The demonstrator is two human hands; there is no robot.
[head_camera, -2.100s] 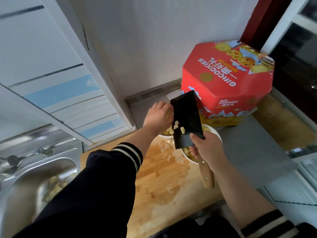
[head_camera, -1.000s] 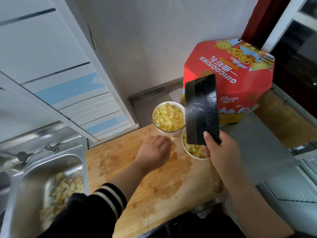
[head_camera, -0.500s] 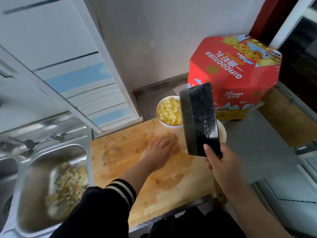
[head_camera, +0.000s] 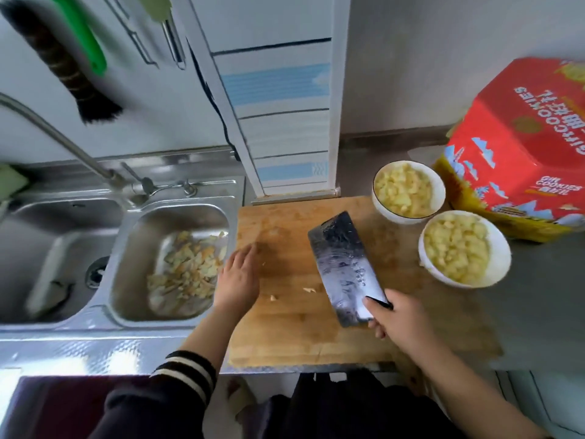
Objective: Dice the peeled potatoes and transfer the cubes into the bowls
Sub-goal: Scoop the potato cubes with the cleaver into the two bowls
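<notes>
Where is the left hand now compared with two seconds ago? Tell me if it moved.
Yes. The left hand has come away from the bowls and now rests at the sink-side edge of the cutting board.

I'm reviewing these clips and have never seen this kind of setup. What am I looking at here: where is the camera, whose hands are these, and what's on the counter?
No machine: a person wears one camera on the head, looking down at their own hands. The right hand grips a cleaver over a wooden cutting board. The left hand rests open on the board near a few potato scraps. Two white bowls full of potato cubes stand beside a red cookie tin. Peels lie in the sink.
</notes>
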